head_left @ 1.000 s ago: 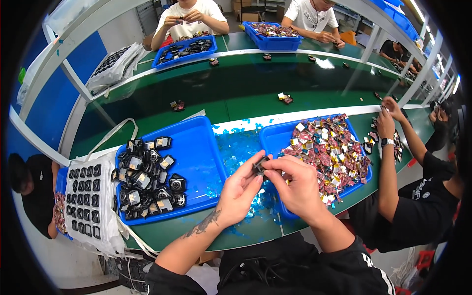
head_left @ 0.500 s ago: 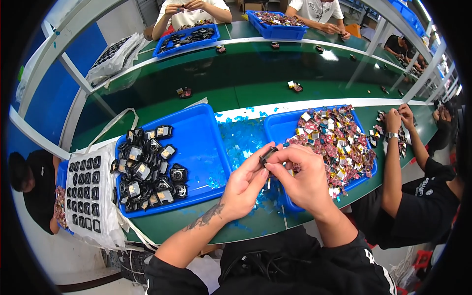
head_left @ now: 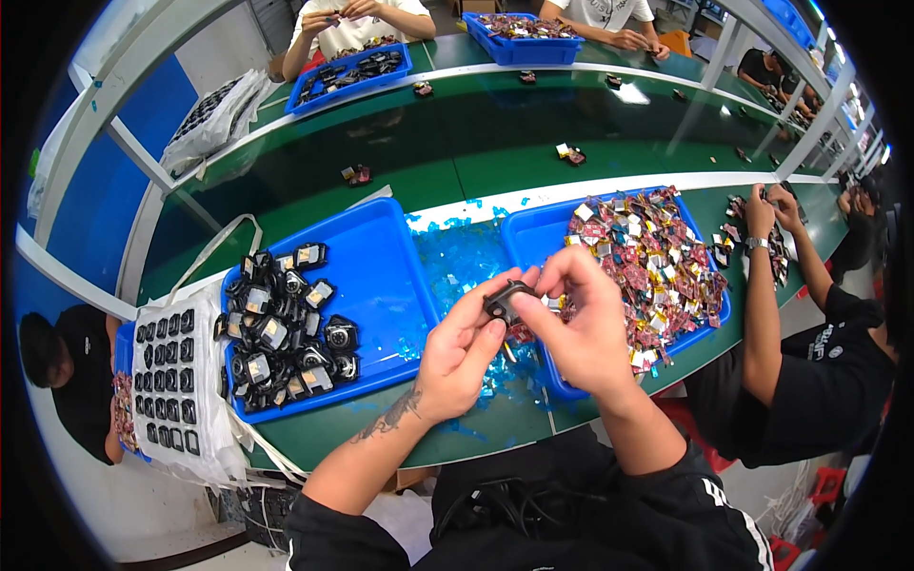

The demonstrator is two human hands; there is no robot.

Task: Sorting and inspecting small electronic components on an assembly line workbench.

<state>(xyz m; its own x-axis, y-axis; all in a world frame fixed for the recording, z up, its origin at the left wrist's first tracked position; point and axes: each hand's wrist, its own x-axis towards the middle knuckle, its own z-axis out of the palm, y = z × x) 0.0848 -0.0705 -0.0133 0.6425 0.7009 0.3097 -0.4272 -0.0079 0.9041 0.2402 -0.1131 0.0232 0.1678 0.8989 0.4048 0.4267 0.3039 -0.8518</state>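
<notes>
Between my two hands is a small black plastic casing (head_left: 499, 302) with a round hole in its face. My left hand (head_left: 464, 357) grips it from the left, thumb below and fingers behind. My right hand (head_left: 583, 319) has its thumb pressed on the casing's right side, with the index finger bent above it. A bit of red circuit board (head_left: 520, 333) and a pale strip show under the casing, partly hidden by the fingers. Left of my hands, a blue tray (head_left: 381, 276) holds a heap of black casings (head_left: 276, 328). At the right stands another blue tray (head_left: 522, 228) full of red circuit boards (head_left: 647, 266).
Blue film scraps (head_left: 457, 257) litter the green table (head_left: 381, 433) between the trays. White sheets with rows of black parts (head_left: 167, 381) lie at the left. Beyond runs a green conveyor belt (head_left: 457, 143) carrying scattered parts. A co-worker's forearm (head_left: 759, 314) is at the right; others work across the belt.
The casing has turned so its holed face shows. My right hand has shifted slightly up, its thumb now over the casing. The whole view has moved a little.
</notes>
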